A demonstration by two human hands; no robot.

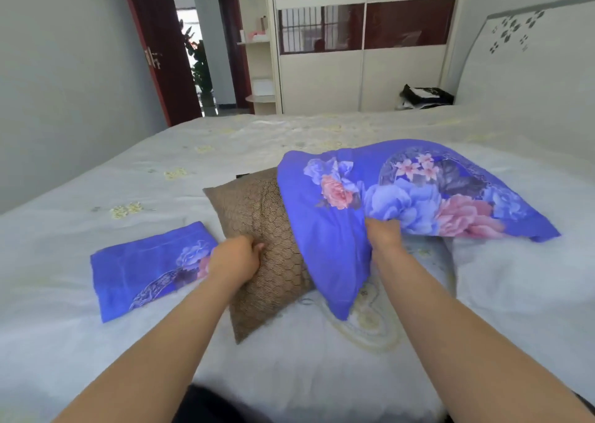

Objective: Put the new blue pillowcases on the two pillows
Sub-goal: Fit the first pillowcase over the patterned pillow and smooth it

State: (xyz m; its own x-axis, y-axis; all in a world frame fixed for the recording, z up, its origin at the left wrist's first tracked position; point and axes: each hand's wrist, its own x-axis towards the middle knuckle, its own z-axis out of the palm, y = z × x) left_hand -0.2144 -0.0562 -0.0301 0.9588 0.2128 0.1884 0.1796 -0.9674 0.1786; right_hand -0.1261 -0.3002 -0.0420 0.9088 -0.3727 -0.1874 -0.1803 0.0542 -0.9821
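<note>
A brown patterned pillow [264,248] lies on the bed, its far end inside a blue floral pillowcase [402,194]. My left hand [236,256] grips the pillow's bare near side. My right hand [383,232] holds a bunch of the blue pillowcase cloth at its open edge, lifted off the bed. A second blue floral pillowcase [148,268] lies folded flat to the left of the pillow. No second pillow shows in view.
The white embroidered bedspread [161,181] covers a wide bed. A white headboard [528,61] stands at the right. Behind are a cream wardrobe [363,77], a black bag [425,95] and an open red door [157,45].
</note>
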